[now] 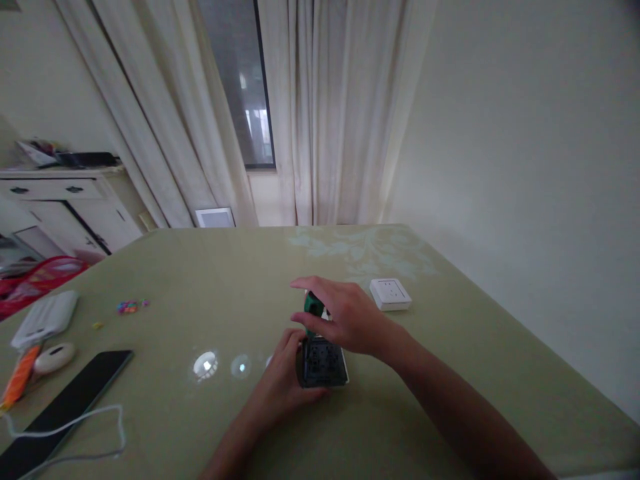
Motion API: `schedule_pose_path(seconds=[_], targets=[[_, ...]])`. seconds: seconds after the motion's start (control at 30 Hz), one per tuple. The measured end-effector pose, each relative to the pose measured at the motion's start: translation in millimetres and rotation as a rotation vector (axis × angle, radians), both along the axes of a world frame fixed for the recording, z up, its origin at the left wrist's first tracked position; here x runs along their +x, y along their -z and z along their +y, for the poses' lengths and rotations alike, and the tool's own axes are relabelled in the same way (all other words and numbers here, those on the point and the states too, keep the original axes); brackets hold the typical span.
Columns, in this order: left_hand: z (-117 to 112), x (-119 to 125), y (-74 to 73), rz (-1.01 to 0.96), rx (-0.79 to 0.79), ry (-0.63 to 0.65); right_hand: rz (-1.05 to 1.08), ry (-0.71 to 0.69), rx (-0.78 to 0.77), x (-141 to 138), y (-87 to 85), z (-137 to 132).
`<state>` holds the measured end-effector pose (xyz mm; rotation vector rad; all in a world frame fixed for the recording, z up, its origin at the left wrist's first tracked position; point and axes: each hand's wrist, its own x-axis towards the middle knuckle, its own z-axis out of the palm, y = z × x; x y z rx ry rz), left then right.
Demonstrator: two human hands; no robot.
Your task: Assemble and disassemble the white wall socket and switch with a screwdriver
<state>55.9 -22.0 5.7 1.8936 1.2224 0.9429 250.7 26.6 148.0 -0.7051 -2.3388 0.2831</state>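
My left hand [283, 383] grips the left side of a dark square socket module [323, 363] lying back-up on the green table [450, 373]. My right hand [345, 315] is closed round a green-handled screwdriver [313, 305], held upright with its tip down on the module. A white wall socket [390, 294] lies just beyond my right hand, not touched.
At the left lie a black phone [65, 400] with a white cable [75, 433], a white power bank [45, 319], a white oval object [54, 357], an orange item [19, 377] and small coloured bits [131, 306]. A white cabinet [65, 207] and curtains stand behind.
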Motion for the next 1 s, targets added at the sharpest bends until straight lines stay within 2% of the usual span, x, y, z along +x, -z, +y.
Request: schedule_pose_path(seconds=[0.13,0.3,0.6,1.0], targets=[[1,1,2.4,-0.001,0.023,-0.018,-0.004,-0.02,0.077,-1,1.1,1],[-1,2,3.7,-0.018,-0.001,-0.019,0.006,-0.077,0.015,1,-6.7,-3],[-1,3,10.7,-0.069,-0.038,0.003,0.047,-0.077,0.023,1,-4.3,-2],[-4,4,11.2,-0.054,-0.043,-0.083,0.102,-0.082,0.02,3,-7.0,-3]])
